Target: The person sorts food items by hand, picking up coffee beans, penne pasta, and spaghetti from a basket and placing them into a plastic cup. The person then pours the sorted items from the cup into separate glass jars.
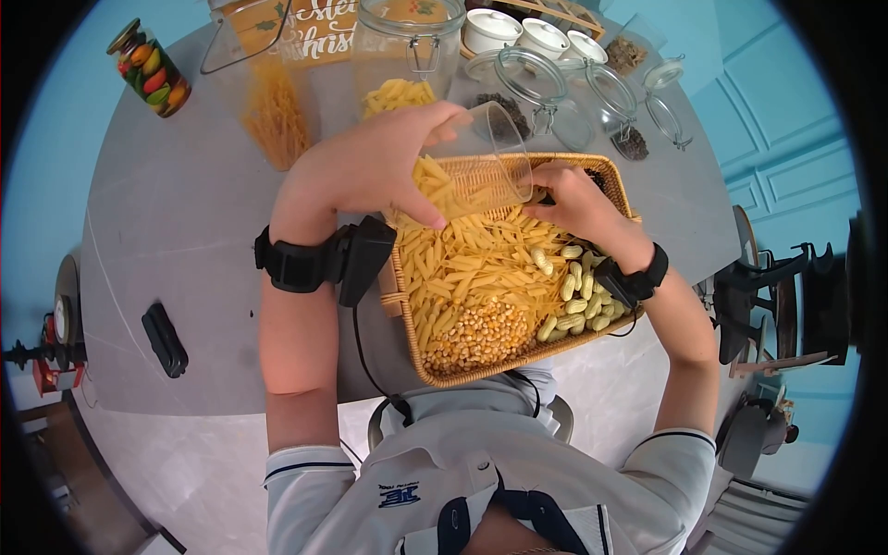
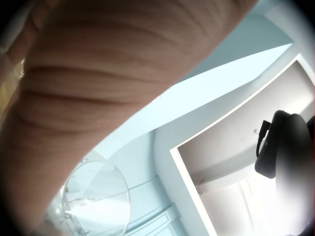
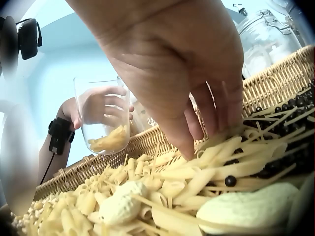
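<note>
My left hand point(image 1: 393, 162) grips a clear glass point(image 1: 499, 153), tilted over the wicker basket point(image 1: 393, 277), with some penne inside it, also visible in the right wrist view as a glass point(image 3: 102, 118). Fingers of my right hand point(image 1: 578, 203) reach down into the penne point(image 3: 197, 172) near the basket's back right; their tips are partly hidden among the pieces. Around the penne lie corn kernels point(image 1: 476, 333), peanuts point(image 1: 578, 301) and black beads or berries point(image 3: 230, 181). In the left wrist view my left wrist fills much of the picture.
Behind the basket stand a large jar of penne point(image 1: 398, 92), open-lidded glass jars point(image 1: 532, 74), white lidded pots point(image 1: 493, 30) and long dry pasta point(image 1: 276, 116). A jar of colourful items point(image 1: 153, 72) is at the back left, and a black case point(image 1: 165, 339) lies at the left.
</note>
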A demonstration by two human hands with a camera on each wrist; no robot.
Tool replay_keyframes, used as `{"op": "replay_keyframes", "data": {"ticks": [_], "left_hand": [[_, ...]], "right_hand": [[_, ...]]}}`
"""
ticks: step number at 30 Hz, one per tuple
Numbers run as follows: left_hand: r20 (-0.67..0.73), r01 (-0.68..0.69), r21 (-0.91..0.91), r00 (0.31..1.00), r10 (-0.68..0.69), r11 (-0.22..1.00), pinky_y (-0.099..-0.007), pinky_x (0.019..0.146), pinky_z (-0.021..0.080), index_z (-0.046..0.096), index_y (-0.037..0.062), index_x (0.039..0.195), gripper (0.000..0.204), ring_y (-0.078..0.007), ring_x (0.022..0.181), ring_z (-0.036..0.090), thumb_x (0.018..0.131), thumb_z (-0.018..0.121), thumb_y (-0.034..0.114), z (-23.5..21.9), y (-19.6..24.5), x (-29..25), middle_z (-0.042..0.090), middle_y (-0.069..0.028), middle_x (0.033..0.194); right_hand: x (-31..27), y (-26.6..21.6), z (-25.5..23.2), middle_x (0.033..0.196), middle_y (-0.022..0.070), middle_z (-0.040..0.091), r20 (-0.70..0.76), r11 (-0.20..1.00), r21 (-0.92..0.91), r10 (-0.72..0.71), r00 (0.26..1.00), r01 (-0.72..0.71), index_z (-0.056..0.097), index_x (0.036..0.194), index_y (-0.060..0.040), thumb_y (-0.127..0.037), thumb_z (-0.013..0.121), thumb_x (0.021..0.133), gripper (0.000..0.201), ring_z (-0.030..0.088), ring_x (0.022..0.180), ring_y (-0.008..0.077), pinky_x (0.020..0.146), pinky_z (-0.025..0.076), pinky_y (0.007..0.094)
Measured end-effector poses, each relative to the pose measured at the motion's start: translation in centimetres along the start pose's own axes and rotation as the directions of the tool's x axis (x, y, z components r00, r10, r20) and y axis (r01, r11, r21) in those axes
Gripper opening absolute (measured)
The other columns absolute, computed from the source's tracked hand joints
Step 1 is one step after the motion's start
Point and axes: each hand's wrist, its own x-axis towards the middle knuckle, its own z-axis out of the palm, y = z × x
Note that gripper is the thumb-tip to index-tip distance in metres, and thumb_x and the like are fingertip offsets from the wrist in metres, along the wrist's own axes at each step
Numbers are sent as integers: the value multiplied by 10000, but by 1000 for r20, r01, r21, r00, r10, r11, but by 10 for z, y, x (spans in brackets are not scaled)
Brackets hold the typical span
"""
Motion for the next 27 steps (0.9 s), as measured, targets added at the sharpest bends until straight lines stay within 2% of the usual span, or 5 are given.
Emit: {"op": "replay_keyframes", "data": {"ticks": [8, 17, 20, 23, 27], "left_hand": [[1, 21, 13, 1000, -21, 1000, -355, 1082, 432, 363, -15, 1498, 1065, -277, 1383, 480, 600, 911, 149, 0, 3, -1, 516, -160, 1440], [9, 12, 46, 1000, -12, 999, -357, 1087, 423, 368, -20, 1490, 1060, -275, 1370, 490, 598, 913, 157, 0, -1, 2, 524, -167, 1428], [11, 21, 26, 1000, -22, 999, -356, 1083, 427, 366, -19, 1491, 1061, -275, 1370, 490, 599, 912, 161, 0, 0, 1, 528, -168, 1424], [10, 20, 14, 1000, -21, 1000, -355, 1077, 431, 363, -15, 1494, 1064, -276, 1368, 492, 600, 911, 162, 0, 1, 0, 529, -169, 1421], [3, 11, 24, 1000, -11, 1000, -353, 1072, 434, 365, -11, 1496, 1067, -277, 1359, 499, 597, 912, 168, 0, 1, -1, 534, -174, 1411]], "right_hand": [[2, 8, 18, 932, 183, 652, -36, 983, -59, -173, 984, 171, 688, 996, 18, 8, 712, 795, 203, 646, 936, 369, 793, 530, 417], [6, 0, 9, 952, 177, 673, -122, 993, 37, -104, 987, 109, 693, 1002, 16, 32, 692, 825, 178, 658, 913, 378, 775, 528, 413], [11, -7, 1, 952, 180, 683, -4, 980, 198, 3, 1000, -2, 710, 1001, 13, 43, 711, 814, 189, 667, 894, 382, 768, 535, 405], [13, -14, 9, 955, 183, 695, -7, 982, 90, -167, 986, 167, 721, 1006, 10, 51, 727, 787, 223, 677, 886, 380, 769, 546, 401], [13, -15, 19, 986, 190, 706, 19, 989, 49, -142, 990, 141, 720, 1020, 5, 53, 733, 771, 254, 681, 911, 376, 794, 553, 402]]}}
